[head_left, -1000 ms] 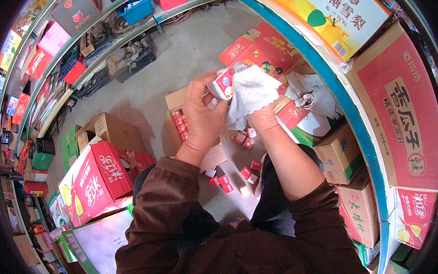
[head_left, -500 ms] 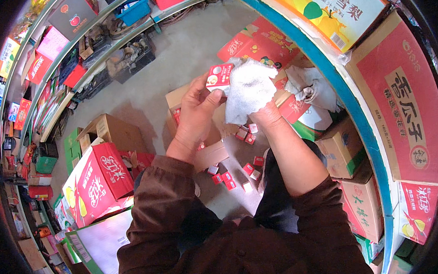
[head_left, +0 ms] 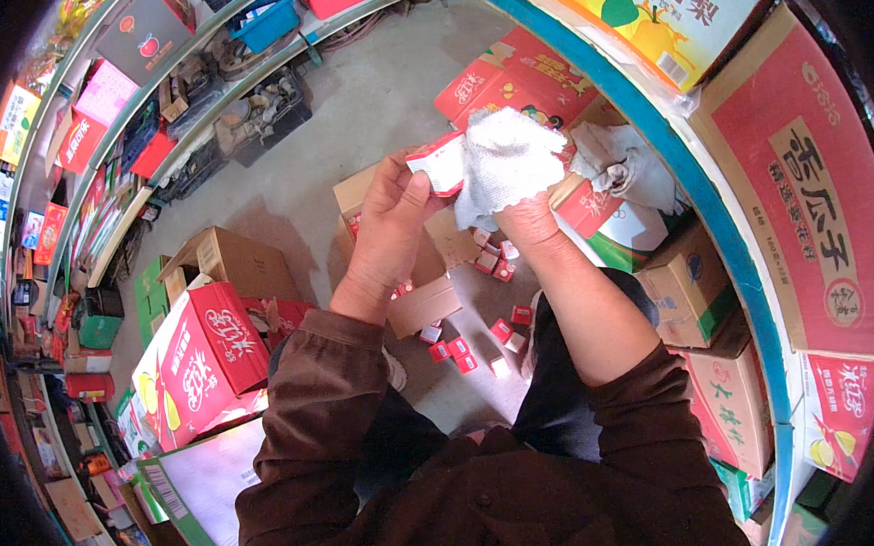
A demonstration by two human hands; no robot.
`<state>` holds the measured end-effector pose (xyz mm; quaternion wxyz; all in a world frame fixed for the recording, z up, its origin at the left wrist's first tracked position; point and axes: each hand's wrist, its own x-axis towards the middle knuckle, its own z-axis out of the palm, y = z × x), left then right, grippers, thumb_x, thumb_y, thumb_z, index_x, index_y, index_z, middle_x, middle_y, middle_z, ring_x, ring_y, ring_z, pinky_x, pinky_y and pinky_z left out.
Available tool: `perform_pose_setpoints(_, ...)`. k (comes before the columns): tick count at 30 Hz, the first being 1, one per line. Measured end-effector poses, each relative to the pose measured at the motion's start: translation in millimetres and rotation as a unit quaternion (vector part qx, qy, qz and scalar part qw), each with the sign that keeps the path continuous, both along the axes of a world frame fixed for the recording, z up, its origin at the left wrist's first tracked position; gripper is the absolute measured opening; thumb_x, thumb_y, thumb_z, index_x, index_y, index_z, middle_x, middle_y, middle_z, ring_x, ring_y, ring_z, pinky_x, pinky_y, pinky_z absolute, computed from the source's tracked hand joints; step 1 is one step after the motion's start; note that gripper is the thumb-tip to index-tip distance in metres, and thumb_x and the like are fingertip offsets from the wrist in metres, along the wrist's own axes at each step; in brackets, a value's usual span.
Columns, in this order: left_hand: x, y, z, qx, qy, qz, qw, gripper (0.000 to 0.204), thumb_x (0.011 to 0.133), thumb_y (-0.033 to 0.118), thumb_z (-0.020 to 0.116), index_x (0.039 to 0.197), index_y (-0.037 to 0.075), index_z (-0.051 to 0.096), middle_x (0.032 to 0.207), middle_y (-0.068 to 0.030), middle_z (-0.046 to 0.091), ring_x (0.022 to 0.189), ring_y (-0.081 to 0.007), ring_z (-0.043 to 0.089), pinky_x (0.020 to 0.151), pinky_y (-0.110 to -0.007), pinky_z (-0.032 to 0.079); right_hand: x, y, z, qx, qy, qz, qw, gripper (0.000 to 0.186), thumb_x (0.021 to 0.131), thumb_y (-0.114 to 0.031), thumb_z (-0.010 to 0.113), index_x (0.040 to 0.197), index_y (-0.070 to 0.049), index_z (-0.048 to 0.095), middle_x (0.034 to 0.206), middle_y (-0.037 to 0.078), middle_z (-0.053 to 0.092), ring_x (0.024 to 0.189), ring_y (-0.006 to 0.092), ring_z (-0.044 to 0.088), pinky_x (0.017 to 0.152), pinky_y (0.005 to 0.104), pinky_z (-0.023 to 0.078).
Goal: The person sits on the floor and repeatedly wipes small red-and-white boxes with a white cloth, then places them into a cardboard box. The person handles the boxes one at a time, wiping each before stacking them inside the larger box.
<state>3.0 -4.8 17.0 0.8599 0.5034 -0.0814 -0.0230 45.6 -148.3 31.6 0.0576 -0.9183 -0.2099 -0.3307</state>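
Observation:
My left hand (head_left: 393,204) pinches a small red and white box (head_left: 436,165) between thumb and fingers, a mostly white side turned up. A whitish knit cloth (head_left: 512,158) lies over the fingers of my right hand (head_left: 528,219) and against the box's right end. That hand is closed on the cloth, its fingertips hidden beneath. Below my hands an open cardboard carton (head_left: 427,308) holds similar small red boxes, partly hidden by my left forearm. Several more small boxes (head_left: 458,352) lie loose on the floor between my feet and the carton.
Curving shelves (head_left: 244,60) with bins and goods run along the left and far side. At right a teal-edged shelf (head_left: 695,157) carries large cartons (head_left: 802,191). A grey cloth (head_left: 631,166) drapes over boxes below it. A red drink carton (head_left: 202,357) stands at left.
The small box has turned in my left hand, from its red printed face to a whiter side. The cloth and my right hand have shifted slightly to the right.

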Motion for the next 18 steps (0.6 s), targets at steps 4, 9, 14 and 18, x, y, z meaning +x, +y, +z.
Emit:
perform_pose_setpoints(4, -1.4, 1.4, 0.9, 0.013, -0.026, -0.021, 0.999, 0.034, 0.092, 0.019, 0.056, 0.123, 0.007, 0.048, 0.12, -0.0053, 0.056, 0.11, -0.0184, 0.054, 0.094, -0.036, 0.043, -6.6, 1.5, 6.8, 0.0, 0.009, 0.041, 0.999, 0.018, 0.065, -0.02, 0.059, 0.078, -0.008, 0.057, 0.076, 0.012, 0.056, 0.076, 0.03, 0.058, 0.066, 0.0424, 0.045)
perform_pose_setpoints(9, -1.9, 8.1, 1.9, -0.057, 0.016, -0.043, 0.997, 0.041, 0.088, 0.024, 0.062, 0.125, 0.009, 0.05, 0.121, -0.005, 0.057, 0.112, -0.0206, 0.054, 0.096, -0.04, 0.041, -15.8, -3.0, 32.5, 0.039, 0.101, 0.023, 0.994, 0.022, 0.063, -0.02, 0.062, 0.079, -0.005, 0.058, 0.076, 0.014, 0.056, 0.074, 0.0314, 0.058, 0.065, 0.0427, 0.045)
perform_pose_setpoints(14, 0.1, 12.9, 1.3, -0.136, 0.028, -0.079, 0.987, 0.043, 0.086, 0.02, 0.065, 0.125, 0.008, 0.051, 0.12, -0.0048, 0.058, 0.108, -0.0183, 0.055, 0.096, -0.037, 0.042, -16.4, -5.8, 38.1, 0.045, 0.174, 0.045, 0.983, 0.036, 0.06, -0.023, 0.068, 0.086, 0.0, 0.059, 0.081, 0.019, 0.058, 0.076, 0.0335, 0.059, 0.069, 0.0416, 0.046)
perform_pose_setpoints(18, 3.1, 11.6, -0.8, -0.066, 0.014, -0.066, 0.996, 0.048, 0.084, 0.025, 0.067, 0.125, 0.006, 0.051, 0.123, -0.0059, 0.057, 0.114, -0.0198, 0.053, 0.098, -0.038, 0.039, -14.0, 5.1, 26.3, -0.046, 0.111, 0.093, 0.988, 0.042, 0.058, -0.026, 0.069, 0.089, 0.0, 0.059, 0.082, 0.019, 0.058, 0.078, 0.0346, 0.058, 0.072, 0.0422, 0.046)
